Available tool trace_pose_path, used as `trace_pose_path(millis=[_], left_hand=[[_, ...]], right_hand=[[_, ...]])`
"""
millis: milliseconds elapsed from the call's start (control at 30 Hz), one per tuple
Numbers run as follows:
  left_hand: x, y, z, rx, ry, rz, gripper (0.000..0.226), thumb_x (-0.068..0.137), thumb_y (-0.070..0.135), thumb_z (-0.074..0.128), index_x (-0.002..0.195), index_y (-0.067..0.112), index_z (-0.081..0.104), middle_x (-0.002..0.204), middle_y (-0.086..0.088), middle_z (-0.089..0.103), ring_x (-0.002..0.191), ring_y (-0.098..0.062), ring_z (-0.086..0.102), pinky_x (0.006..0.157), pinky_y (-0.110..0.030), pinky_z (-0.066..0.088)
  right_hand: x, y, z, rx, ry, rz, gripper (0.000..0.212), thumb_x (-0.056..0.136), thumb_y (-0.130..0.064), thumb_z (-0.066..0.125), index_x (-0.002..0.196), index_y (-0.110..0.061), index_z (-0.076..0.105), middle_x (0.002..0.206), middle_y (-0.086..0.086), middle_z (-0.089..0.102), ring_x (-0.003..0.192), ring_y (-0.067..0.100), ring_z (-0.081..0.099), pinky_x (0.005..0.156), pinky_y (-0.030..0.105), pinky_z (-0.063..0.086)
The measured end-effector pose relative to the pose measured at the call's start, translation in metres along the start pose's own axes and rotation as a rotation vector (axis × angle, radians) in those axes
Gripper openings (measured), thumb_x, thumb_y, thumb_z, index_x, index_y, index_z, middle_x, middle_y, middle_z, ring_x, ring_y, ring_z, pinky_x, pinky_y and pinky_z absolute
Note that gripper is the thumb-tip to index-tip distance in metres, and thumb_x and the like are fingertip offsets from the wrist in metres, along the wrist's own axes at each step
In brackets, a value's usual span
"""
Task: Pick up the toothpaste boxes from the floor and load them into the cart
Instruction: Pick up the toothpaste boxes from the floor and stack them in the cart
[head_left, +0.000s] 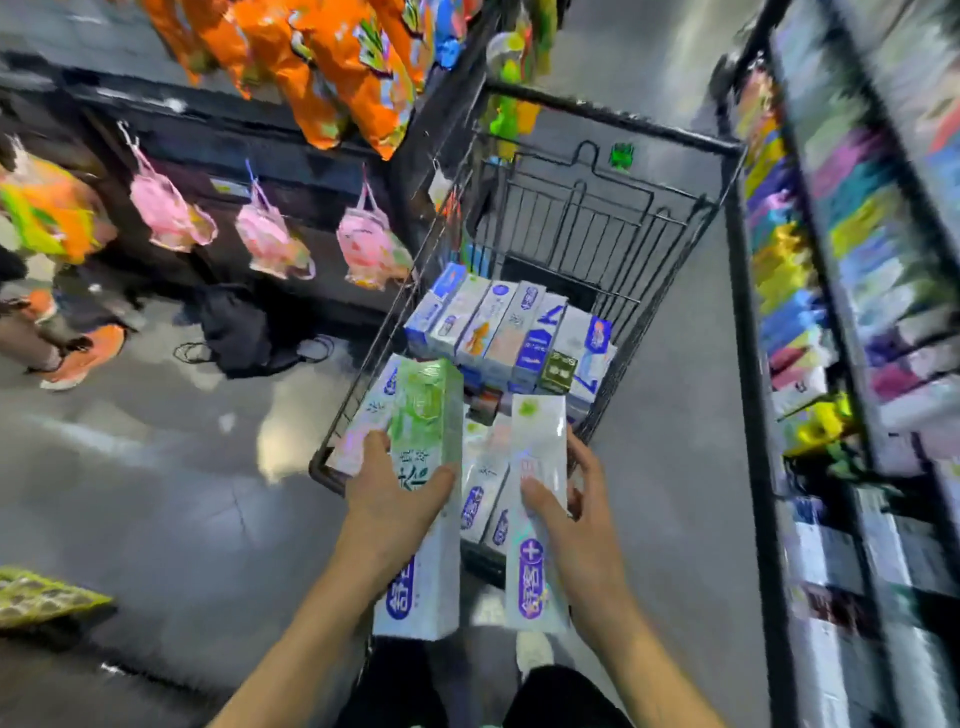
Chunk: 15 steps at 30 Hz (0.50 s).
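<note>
From the head camera, both hands are out over the near end of a black wire cart (727, 150). The left hand (387, 499) grips a green-and-white toothpaste box (428, 415) by its middle, thumb on its face. The right hand (571, 499) holds a white toothpaste box with a purple logo (537, 519) the same way. More toothpaste boxes (511, 332) lie stacked inside the cart. Pink bags (166, 213) hang along the left shelf, and a black backpack (234, 332) lies on the floor.
</note>
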<state>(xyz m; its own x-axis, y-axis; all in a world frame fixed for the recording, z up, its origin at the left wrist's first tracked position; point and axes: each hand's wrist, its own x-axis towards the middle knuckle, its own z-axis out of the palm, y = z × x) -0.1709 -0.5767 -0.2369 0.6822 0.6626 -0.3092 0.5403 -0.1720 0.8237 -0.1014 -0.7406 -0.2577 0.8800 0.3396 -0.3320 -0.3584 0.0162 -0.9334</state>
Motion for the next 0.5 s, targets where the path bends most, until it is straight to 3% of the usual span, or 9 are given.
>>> trace_pose_path(millis=[133, 200, 333, 433, 500], left_hand=[[0.064, -0.033, 0.003, 0.123, -0.135, 0.022, 0.031, 0.084, 0.034, 0.073, 0.099, 0.023, 0.048, 0.096, 0.002, 0.061, 0.087, -0.019, 0.059, 0.067, -0.025, 0.041], [0.093, -0.046, 0.009, 0.172, -0.158, 0.049, 0.027, 0.083, 0.035, 0.072, 0.094, 0.026, 0.049, 0.092, 0.004, 0.060, 0.086, -0.020, 0.057, 0.067, -0.025, 0.037], [0.143, -0.069, 0.030, 0.339, -0.134, 0.028, 0.030, 0.081, 0.053, 0.066, 0.091, 0.030, 0.050, 0.083, 0.014, 0.054, 0.080, -0.018, 0.053, 0.069, -0.032, 0.034], [0.172, -0.093, 0.051, 0.460, -0.155, 0.060, 0.036, 0.079, 0.061, 0.062, 0.091, 0.029, 0.051, 0.084, 0.010, 0.054, 0.079, -0.021, 0.053, 0.069, -0.034, 0.036], [0.186, -0.108, 0.063, 0.537, -0.150, 0.115, 0.041, 0.080, 0.062, 0.061, 0.094, 0.024, 0.053, 0.088, 0.005, 0.055, 0.084, -0.026, 0.057, 0.070, -0.034, 0.038]], right_hand=[[0.020, 0.029, 0.032, -0.004, 0.184, -0.010, 0.054, 0.095, -0.012, 0.068, 0.137, -0.042, 0.049, 0.129, -0.006, 0.067, 0.115, 0.013, 0.066, 0.099, 0.041, 0.053], [0.035, 0.045, 0.048, -0.011, 0.251, -0.012, 0.056, 0.095, -0.008, 0.066, 0.140, -0.035, 0.048, 0.133, -0.009, 0.064, 0.118, 0.009, 0.064, 0.104, 0.040, 0.050], [0.070, 0.084, 0.063, -0.013, 0.315, 0.013, 0.057, 0.094, -0.018, 0.070, 0.141, -0.042, 0.047, 0.130, -0.011, 0.065, 0.116, 0.009, 0.064, 0.094, 0.029, 0.054], [0.100, 0.118, 0.064, -0.051, 0.374, 0.049, 0.057, 0.091, -0.025, 0.071, 0.138, -0.047, 0.048, 0.128, -0.006, 0.067, 0.112, 0.017, 0.066, 0.098, 0.046, 0.054], [0.117, 0.137, 0.062, -0.043, 0.390, 0.066, 0.056, 0.090, -0.027, 0.069, 0.138, -0.048, 0.048, 0.125, -0.004, 0.069, 0.110, 0.018, 0.067, 0.098, 0.047, 0.054]])
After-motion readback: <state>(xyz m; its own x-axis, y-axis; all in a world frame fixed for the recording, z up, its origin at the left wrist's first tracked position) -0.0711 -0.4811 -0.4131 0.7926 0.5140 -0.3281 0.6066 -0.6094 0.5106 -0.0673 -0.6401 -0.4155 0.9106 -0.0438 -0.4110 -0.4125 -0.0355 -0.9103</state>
